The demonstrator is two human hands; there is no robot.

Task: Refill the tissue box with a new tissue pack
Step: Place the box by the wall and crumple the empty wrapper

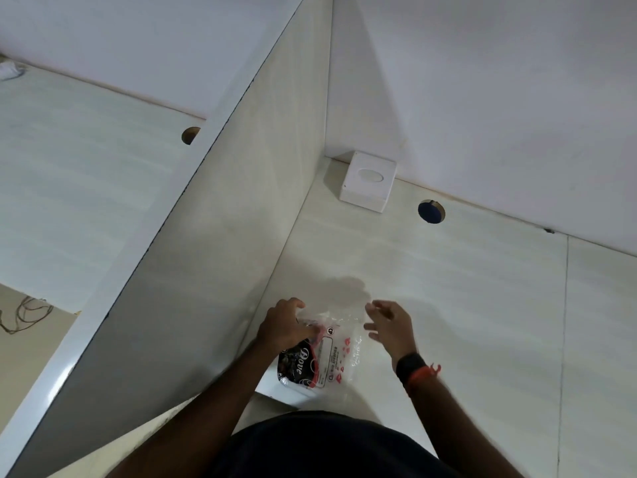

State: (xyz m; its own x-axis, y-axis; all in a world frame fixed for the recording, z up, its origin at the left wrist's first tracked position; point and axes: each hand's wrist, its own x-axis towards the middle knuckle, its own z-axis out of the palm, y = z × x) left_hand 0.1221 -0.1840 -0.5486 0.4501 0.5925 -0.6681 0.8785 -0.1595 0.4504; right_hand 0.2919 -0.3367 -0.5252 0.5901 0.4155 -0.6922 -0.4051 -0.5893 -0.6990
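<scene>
A clear plastic tissue pack with a black and red printed label [319, 353] lies on the pale cream laminate desk top [448, 305], at the near left of that surface, just beside the foot of the tall cream partition panel [220, 257] that runs diagonally from near left to far centre. The left hand [284, 327] presses down on the far left end of the pack with its fingers curled around the plastic, gripping it. The right hand [391, 326] hovers just right of the pack, fingers spread and loose, holding nothing; whether its fingertips touch the wrapper cannot be told. A black band and an orange thread [415, 369] circle that wrist.

The square white tissue box with an oval top slot [367, 181] stands well apart from the pack, in the far corner where the partition meets the white back wall [499, 98]. A round cable hole [431, 211] sits just right of the box. Between pack and box, and out to the right, the desk is bare.
</scene>
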